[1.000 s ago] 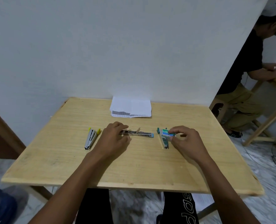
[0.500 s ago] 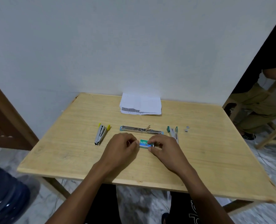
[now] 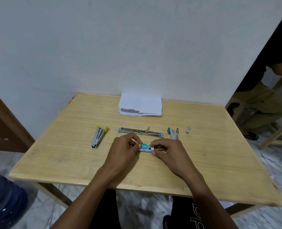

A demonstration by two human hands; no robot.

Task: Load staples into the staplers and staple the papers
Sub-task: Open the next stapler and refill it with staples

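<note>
Head view: a small green staple box (image 3: 145,147) sits low over the middle of the wooden worktop (image 3: 71,159), caught between both hands. The left hand (image 3: 123,149) pinches its left end with curled fingers; the right hand (image 3: 168,151) pinches the right end between thumb and forefinger. Whether the box rests on the wood or is lifted just clear of it cannot be told.

Just beyond the hands lies a blue stapler (image 3: 141,132), opened out flat with its silver metal track facing up. Off to the left of the left hand lies a yellow stapler (image 3: 98,136), its two arms spread in a narrow V. Just beyond the right hand is a teal stapler (image 3: 174,133), and farther right of it a small grey clump of staples (image 3: 188,130).

Well beyond the hands, a stack of white papers (image 3: 141,104) lies at the far edge against the pale wall (image 3: 120,47). A second person (image 3: 260,100) sits far to the right, and a blue water jug (image 3: 3,200) stands on the floor near the left.
</note>
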